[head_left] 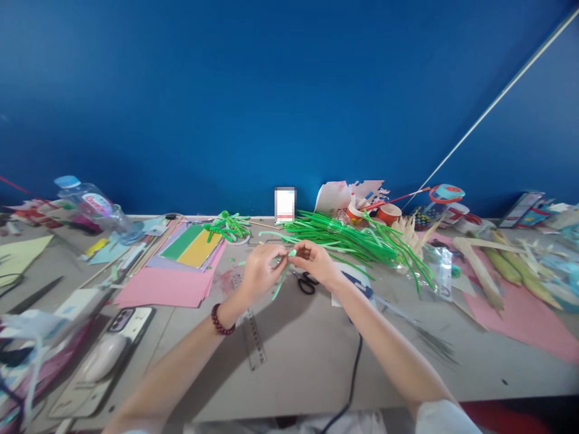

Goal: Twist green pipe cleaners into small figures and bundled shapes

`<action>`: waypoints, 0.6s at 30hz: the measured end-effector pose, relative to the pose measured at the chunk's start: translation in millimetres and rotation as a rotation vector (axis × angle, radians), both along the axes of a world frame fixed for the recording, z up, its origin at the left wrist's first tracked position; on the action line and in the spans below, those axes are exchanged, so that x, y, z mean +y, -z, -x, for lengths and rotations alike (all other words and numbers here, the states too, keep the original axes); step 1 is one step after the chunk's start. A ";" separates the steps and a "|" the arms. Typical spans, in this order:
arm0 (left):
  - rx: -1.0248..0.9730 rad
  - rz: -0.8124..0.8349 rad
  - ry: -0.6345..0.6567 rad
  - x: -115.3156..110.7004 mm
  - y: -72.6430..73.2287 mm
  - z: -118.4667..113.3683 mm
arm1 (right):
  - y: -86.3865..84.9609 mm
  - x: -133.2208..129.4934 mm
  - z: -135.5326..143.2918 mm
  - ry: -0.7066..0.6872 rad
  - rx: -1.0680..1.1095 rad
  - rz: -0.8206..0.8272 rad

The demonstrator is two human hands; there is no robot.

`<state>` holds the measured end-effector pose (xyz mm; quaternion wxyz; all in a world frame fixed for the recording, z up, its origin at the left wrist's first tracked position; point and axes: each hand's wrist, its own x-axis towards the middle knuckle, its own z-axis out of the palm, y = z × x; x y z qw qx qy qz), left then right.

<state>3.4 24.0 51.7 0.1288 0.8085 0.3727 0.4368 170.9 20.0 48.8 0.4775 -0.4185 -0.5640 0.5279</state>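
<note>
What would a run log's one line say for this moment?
left hand + right hand: pinching pale-green pipe cleaner | nearby: black-handled scissors, transparent ruler | beyond: green pipe-cleaner bundle

Clr plastic btl (85, 197), matt pink ppr (165, 287)

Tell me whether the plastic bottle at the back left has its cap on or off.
On: a blue cap sits over the neck of the clear plastic bottle.

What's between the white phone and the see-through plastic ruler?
Your left forearm, with its dark red beaded bracelet, crosses over the grey table between the phone and the ruler in the head view.
</note>
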 end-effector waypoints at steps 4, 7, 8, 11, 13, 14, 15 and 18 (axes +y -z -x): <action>0.054 0.037 0.011 0.7 0.7 1.3 | -4.1 -0.5 -2.7 0.004 0.063 0.040; 0.047 0.013 0.013 4.1 2.4 3.5 | -6.1 -1.2 -5.5 -0.012 0.072 0.127; 0.042 -0.006 0.014 5.6 3.0 4.4 | -6.2 -1.3 -6.3 -0.016 0.073 0.145; 0.057 -0.067 0.034 10.6 4.3 8.1 | -5.9 -0.6 -8.0 -0.025 0.085 0.165; 0.098 -0.112 0.047 13.7 4.6 11.0 | -6.0 0.3 -8.9 -0.027 0.098 0.182; 0.127 -0.133 0.054 14.9 4.7 12.4 | -6.3 0.8 -9.3 -0.025 0.096 0.195; 0.159 -0.151 0.060 15.7 4.8 13.5 | -6.8 1.4 -9.7 -0.023 0.090 0.211; 0.245 -0.173 0.087 15.3 5.5 14.8 | -8.8 2.7 -11.6 -0.031 0.063 0.279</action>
